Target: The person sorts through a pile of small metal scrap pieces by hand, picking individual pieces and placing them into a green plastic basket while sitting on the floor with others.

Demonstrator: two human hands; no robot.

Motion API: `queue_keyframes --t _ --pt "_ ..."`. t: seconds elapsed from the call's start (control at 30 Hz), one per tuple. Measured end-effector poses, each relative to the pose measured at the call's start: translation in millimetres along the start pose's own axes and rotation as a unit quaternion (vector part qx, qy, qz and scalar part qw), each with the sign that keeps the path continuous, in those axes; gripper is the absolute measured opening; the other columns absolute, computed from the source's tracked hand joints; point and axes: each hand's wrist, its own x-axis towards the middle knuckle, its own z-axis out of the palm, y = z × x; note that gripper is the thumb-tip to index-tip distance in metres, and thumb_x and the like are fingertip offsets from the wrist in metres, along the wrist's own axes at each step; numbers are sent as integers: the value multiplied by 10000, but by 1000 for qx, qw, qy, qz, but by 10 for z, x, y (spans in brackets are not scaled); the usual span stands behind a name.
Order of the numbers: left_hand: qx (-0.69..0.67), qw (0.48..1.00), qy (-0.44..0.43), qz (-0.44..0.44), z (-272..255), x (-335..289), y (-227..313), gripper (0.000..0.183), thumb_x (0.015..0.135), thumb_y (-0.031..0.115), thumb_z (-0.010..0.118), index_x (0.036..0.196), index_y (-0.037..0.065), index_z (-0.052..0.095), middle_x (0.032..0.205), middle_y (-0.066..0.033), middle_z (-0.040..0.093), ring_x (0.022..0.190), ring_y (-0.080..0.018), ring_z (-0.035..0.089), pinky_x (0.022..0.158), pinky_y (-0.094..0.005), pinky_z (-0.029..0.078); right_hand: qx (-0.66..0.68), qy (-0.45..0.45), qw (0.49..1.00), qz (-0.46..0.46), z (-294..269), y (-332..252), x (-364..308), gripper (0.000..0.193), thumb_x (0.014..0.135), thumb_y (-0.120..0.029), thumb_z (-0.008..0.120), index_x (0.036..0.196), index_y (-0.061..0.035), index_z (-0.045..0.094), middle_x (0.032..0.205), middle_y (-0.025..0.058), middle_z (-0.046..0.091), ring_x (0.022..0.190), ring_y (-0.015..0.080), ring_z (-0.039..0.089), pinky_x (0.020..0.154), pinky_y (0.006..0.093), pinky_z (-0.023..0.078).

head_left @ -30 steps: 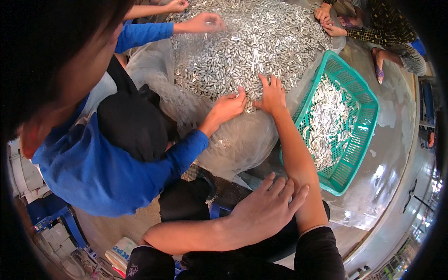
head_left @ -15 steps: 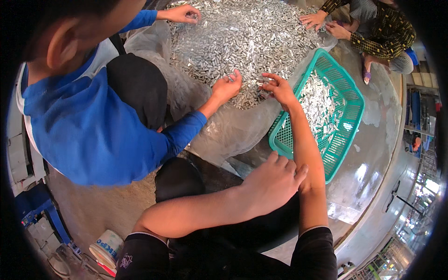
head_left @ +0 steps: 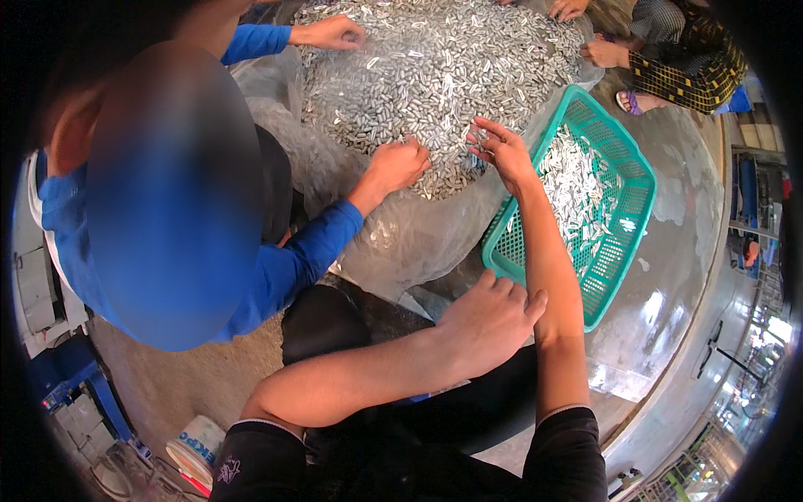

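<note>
Over the near right edge of the pile, right hand (head_left: 505, 157), bare, palm side partly up, fingers spread wide. Left hand (head_left: 485, 325) lower, back up, fingers loosely curled, close by the right forearm; cannot tell if it holds anything.

Counts: one heap of small oblong grey-and-white pieces (head_left: 435, 75), too many to count; one green rectangular perforated plastic basket (head_left: 609, 266); one crumpled translucent plastic sheet (head_left: 401, 238); two blue-sleeved hands, one at the heap's near edge (head_left: 397, 167), one at its left (head_left: 336, 32); two more hands at far right, one by a black-and-yellow sleeve (head_left: 606, 53).

Heap lies just ahead of the right hand, shiny, striped, spread thin at near edge. Pieces in the basket (head_left: 573, 192) look whiter, loosely scattered.

Basket sits right of the heap, tilted in view, its near left corner beside the right forearm. Blue-sleeved near hand leaves a narrow gap to the right hand. Smooth grey floor (head_left: 682, 217) borders the basket's right rim.
</note>
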Motion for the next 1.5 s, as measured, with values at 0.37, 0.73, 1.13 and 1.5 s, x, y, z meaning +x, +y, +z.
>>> queue_keyframes --t 0.37,0.73,1.13,1.5 --pt "-36 999 12 -7 11 90 -77 616 774 285 706 1287 16 497 1009 -133 601 983 -290 581 896 -406 429 -230 134 941 -209 -554 744 433 441 877 -46 555 1313 -11 502 1230 208 605 1095 323 612 904 380 486" --pt "-54 998 -6 -38 -168 51 -179 629 805 262 691 1316 -5 441 1085 -162 592 1011 -329 578 897 -413 445 -688 135 713 -16 178 720 182 382 844 -428 650 945 -59 671 967 143 679 925 310 658 837 458 497" --pt "-74 993 -14 -94 -366 188 -477 641 865 347 641 1374 35 408 1211 -209 579 1108 -355 568 969 -435 423 -596 144 782 -107 -91 868 119 206 765 -289 708 849 -102 685 834 121 704 804 301 685 754 431 533" --pt "-623 603 311 -389 3 505 -1599 530 1003 468 358 1294 47 497 1248 -140 589 1131 -263 576 1043 -403 356 -371 58 905 -199 390 -632 -580 319 746 -269 769 941 -23 712 739 147 689 671 232 676 636 341 517"
